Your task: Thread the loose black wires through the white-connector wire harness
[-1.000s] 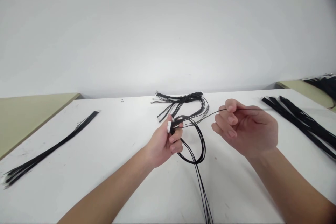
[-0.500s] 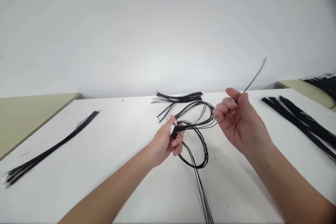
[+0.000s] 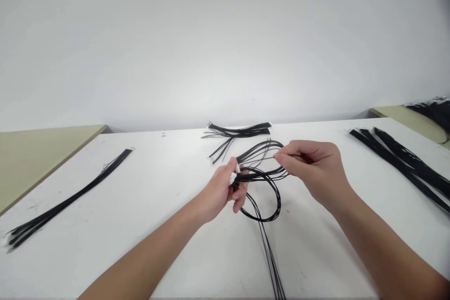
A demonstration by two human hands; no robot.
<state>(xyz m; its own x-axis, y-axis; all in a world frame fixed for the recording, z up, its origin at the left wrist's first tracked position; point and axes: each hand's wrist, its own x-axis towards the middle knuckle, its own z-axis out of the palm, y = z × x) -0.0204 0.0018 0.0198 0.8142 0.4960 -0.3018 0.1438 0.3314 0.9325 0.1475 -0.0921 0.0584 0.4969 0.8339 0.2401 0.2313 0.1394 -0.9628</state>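
Observation:
Thumb and fingers of my left hand [image 3: 218, 194] are closed around a looped black wire harness [image 3: 279, 197], close to its white connectors [image 3: 233, 178]. From that grip the loops spread to the right, and several loose strands hang down toward the table's front edge. My right hand [image 3: 318, 168] pinches a single thin black wire [image 3: 262, 160] between thumb and forefinger. That wire runs left toward the connectors in my left hand; whether its tip touches one I cannot tell.
More black wire bundles [image 3: 242, 130] lie behind my hands on the white table [image 3: 147, 197]. One long bundle [image 3: 77, 194] rests at the left, and several flat black cables [image 3: 404, 164] at the right. Beige surfaces [image 3: 42, 152] adjoin both sides, the right one bearing dark cables [image 3: 434, 112].
My right hand has turned from palm-up to palm-down and moved slightly left. The wire it pinches swung from pointing up and right to pointing at the connectors. My left hand stays nearly still.

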